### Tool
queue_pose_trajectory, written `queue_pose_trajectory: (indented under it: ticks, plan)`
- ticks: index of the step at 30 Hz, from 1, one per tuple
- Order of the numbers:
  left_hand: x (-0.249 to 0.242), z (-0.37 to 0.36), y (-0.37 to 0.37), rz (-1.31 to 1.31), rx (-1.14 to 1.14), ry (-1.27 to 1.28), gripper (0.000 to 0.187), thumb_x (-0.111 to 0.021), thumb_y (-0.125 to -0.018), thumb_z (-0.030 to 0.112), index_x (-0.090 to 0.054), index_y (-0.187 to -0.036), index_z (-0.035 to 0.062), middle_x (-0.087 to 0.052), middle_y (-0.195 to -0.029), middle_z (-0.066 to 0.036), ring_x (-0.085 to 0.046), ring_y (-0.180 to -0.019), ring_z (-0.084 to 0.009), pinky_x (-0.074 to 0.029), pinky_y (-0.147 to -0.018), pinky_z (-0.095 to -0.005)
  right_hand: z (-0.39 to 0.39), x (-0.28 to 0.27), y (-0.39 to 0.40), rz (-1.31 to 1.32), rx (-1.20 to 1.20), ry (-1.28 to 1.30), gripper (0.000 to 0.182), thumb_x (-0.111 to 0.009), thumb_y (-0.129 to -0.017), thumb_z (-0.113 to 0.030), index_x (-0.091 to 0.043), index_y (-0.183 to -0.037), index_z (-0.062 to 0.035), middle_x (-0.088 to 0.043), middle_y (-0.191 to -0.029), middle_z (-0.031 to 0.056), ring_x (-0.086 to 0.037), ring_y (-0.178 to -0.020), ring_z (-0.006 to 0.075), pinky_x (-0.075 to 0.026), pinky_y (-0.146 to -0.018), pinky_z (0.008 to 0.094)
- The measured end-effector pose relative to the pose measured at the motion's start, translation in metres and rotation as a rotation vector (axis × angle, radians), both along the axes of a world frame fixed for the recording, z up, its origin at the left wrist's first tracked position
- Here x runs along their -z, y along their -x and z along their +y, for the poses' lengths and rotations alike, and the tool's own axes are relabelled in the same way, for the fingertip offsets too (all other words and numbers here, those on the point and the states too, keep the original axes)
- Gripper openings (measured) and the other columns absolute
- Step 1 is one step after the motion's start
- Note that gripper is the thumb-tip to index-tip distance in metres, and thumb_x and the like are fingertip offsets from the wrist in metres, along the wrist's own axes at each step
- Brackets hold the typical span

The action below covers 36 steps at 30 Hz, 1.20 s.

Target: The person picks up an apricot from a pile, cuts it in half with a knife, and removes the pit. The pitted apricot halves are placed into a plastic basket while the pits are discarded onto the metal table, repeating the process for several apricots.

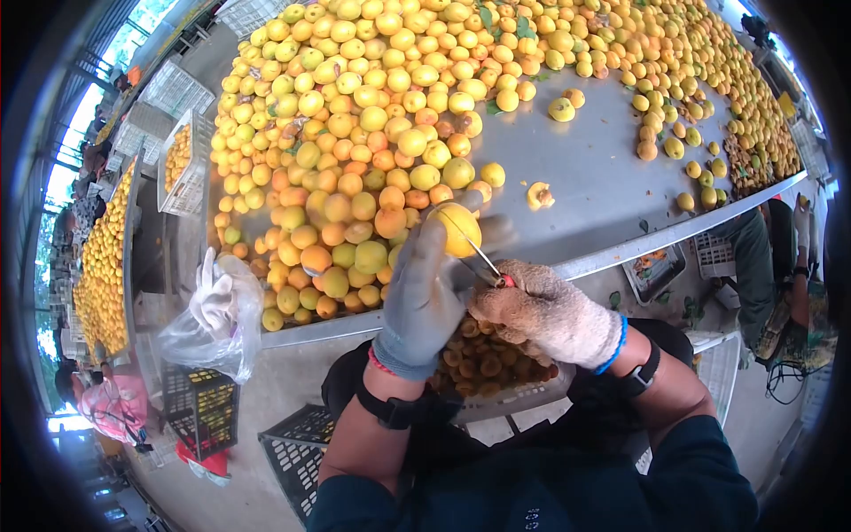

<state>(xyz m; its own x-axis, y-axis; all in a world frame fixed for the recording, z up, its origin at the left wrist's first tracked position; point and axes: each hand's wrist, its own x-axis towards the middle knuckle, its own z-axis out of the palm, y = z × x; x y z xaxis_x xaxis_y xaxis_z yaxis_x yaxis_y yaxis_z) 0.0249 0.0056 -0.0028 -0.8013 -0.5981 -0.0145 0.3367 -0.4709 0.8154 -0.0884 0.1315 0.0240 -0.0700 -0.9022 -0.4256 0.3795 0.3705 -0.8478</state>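
The left hand (424,293), in a grey glove, has its fingers (443,226) curled around a yellow apricot (458,229), holding it up just above the near edge of the metal tabletop (585,168). The right hand (545,310), in a worn knit glove, has its fingers (496,297) closed tight on the red handle of a small knife (483,259); the thin blade runs up and to the left from those fingers and its tip meets the lower side of the apricot.

Directly below both sets of fingers lies a crate of halved apricots (483,359), cut faces and dark hollows showing. Beyond the left fingers, up and to the left, a great heap of whole apricots (355,133) covers the tabletop, yellow ones mixed with orange. Just to the right of the held fruit, beyond the right fingers, one opened apricot half (538,195) lies alone on bare metal. Well to the left of the left fingers, a clear plastic bag (217,324) with a white glove in it hangs at the tabletop's corner, above a black crate (202,408).
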Motion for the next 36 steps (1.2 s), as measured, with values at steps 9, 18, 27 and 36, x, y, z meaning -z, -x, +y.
queue_pose_trajectory:
  ticks: [9, 18, 27, 36]
  plan:
    - [0.002, 0.009, 0.005, 0.033, -0.022, -0.2, 0.054, -0.042, -0.107, 0.038, -0.045, -0.14, -0.004, -0.062, -0.124, -0.015, -0.066, -0.109, -0.0278, -0.053, -0.095, -0.0411, -0.013, 0.024, -0.013, 0.194, 0.087, 0.249, 0.021, -0.058, -0.099, -0.031, -0.064, -0.092, -0.0118, -0.047, -0.066, -0.0072, -0.039, -0.053, 0.0027, -0.032, -0.045, 0.0216]
    - [-0.015, 0.001, -0.005, -0.084, 0.077, 0.186, 0.05, -0.046, -0.106, 0.027, -0.038, -0.147, -0.0008, -0.06, -0.128, -0.015, -0.064, -0.113, -0.0274, -0.054, -0.096, -0.042, 0.0, -0.018, 0.009, -0.458, -0.11, -0.17, 0.032, -0.065, -0.093, -0.043, -0.062, -0.091, -0.0118, -0.047, -0.064, -0.005, -0.041, -0.047, 0.0046, -0.03, -0.041, 0.0213]
    - [0.0, 0.003, 0.004, -0.175, -0.001, 0.179, 0.052, -0.039, -0.108, 0.035, -0.039, -0.147, -0.0001, -0.062, -0.123, -0.017, -0.065, -0.108, -0.0242, -0.054, -0.095, -0.0386, -0.004, -0.013, 0.012, -0.423, -0.07, -0.149, 0.03, -0.062, -0.096, -0.042, -0.062, -0.092, -0.0128, -0.047, -0.064, -0.0058, -0.04, -0.047, 0.0039, -0.028, -0.039, 0.0205]
    - [-0.001, 0.021, 0.007, -0.079, -0.023, -0.187, 0.054, -0.038, -0.107, 0.043, -0.046, -0.139, 0.0004, -0.065, -0.111, -0.014, -0.065, -0.105, -0.0232, -0.055, -0.092, -0.0381, -0.013, -0.001, -0.004, -0.217, 0.018, -0.055, 0.029, -0.064, -0.094, -0.041, -0.063, -0.088, -0.0128, -0.047, -0.063, -0.0039, -0.039, -0.048, 0.0069, -0.03, -0.041, 0.0232]
